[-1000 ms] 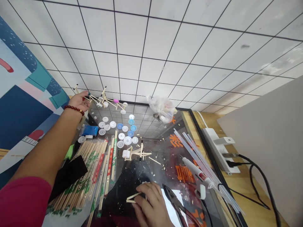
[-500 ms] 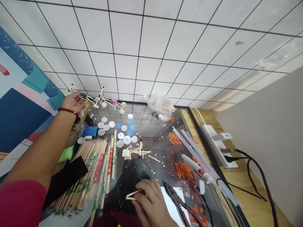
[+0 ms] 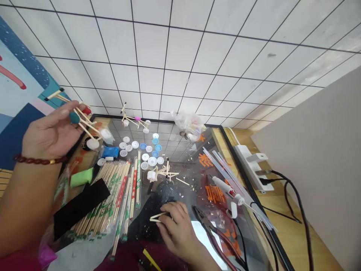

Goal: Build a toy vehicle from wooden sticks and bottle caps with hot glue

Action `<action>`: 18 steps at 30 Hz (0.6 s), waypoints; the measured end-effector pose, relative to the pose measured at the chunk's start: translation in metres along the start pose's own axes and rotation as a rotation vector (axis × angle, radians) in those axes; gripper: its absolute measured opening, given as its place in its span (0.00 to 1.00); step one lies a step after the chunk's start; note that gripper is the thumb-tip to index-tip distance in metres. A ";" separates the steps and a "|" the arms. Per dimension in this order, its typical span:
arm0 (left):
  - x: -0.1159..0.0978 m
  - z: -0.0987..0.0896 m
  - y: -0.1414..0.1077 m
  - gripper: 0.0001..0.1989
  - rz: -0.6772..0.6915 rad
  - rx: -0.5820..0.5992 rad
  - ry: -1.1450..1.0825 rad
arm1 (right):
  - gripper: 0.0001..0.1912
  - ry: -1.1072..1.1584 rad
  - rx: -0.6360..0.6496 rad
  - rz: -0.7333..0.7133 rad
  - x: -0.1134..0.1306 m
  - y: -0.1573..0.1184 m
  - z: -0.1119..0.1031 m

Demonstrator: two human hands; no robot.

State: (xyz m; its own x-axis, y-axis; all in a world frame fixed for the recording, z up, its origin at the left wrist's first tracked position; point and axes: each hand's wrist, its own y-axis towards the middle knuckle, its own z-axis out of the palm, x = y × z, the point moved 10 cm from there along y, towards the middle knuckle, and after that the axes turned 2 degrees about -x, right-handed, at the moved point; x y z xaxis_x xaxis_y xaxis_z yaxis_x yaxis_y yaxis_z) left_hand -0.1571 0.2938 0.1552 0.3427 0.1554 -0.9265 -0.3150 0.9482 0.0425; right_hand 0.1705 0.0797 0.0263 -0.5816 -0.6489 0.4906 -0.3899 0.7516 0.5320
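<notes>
My left hand [image 3: 55, 133], raised at the left, is closed on a small wooden-stick scooter model [image 3: 87, 130] with white wheels, a teal lump and a black-tipped handlebar. Low in the middle, my right hand [image 3: 178, 227] pinches a small V of joined wooden sticks [image 3: 156, 218] near the tabletop. Ahead of it lies a partly built stick frame [image 3: 166, 173] with white wheels. Another finished-looking model with a pink lump [image 3: 137, 118] stands by the back edge. Several white and blue plastic wheels [image 3: 152, 161] are spread out between.
Wrapped chopsticks [image 3: 104, 195] and a black strip [image 3: 80, 209] lie at left, beside a green packet [image 3: 81, 177]. Pliers [image 3: 210, 229], a glue gun [image 3: 227, 188] and clear glue sticks [image 3: 234, 180] lie at right. A power strip [image 3: 252, 165] with cables borders the table.
My left hand has lifted the teal-lump scooter model from the back left and brought it nearer. My right hand stays in about the same place with the stick V.
</notes>
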 end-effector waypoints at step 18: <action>0.084 0.071 -0.185 0.16 -0.569 0.062 -0.073 | 0.03 -0.086 0.056 -0.070 0.000 -0.006 0.016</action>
State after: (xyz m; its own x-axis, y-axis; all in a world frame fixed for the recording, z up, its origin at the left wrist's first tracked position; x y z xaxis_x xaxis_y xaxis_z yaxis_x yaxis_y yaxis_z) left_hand -0.0068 0.1512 0.0957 0.5038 -0.3676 -0.7817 -0.0113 0.9021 -0.4315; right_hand 0.1616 0.0769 0.0117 -0.6100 -0.6892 0.3910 -0.4694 0.7119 0.5224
